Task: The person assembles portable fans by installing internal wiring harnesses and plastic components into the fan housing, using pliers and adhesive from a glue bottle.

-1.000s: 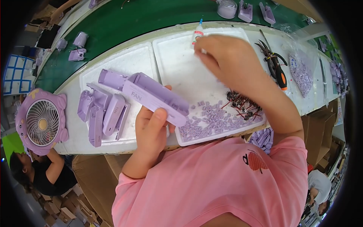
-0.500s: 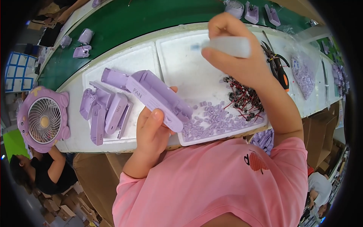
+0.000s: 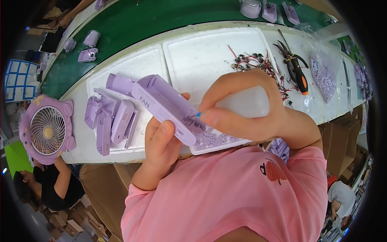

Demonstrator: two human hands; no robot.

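Observation:
My left hand [image 3: 162, 139] is closed around a long purple plastic fan housing [image 3: 161, 105], tilted with its hollow side showing. In my right hand [image 3: 248, 107] is a small translucent white squeeze bottle [image 3: 246, 102] with a blue tip, pinched between thumb and fingers. The tip points into the lower right end of the housing; whether it touches is too small to tell. Under that end lie many small purple plastic pieces [image 3: 213, 139] in a white foam tray [image 3: 193, 52]. Beyond my right hand is a heap of small wired parts [image 3: 258, 62] with red leads.
More purple housings [image 3: 123, 121] lie at left in another foam tray, beside a purple desk fan [image 3: 47, 130]. At right are pliers [image 3: 285, 52], an orange-and-black-handled tool [image 3: 299, 78] and a bag of purple pieces [image 3: 323, 80]. A green conveyor belt [image 3: 161, 20] runs behind, carrying purple parts.
My right hand has brought the bottle down and left, from above the foam tray to the housing's end. The left hand and housing have hardly moved.

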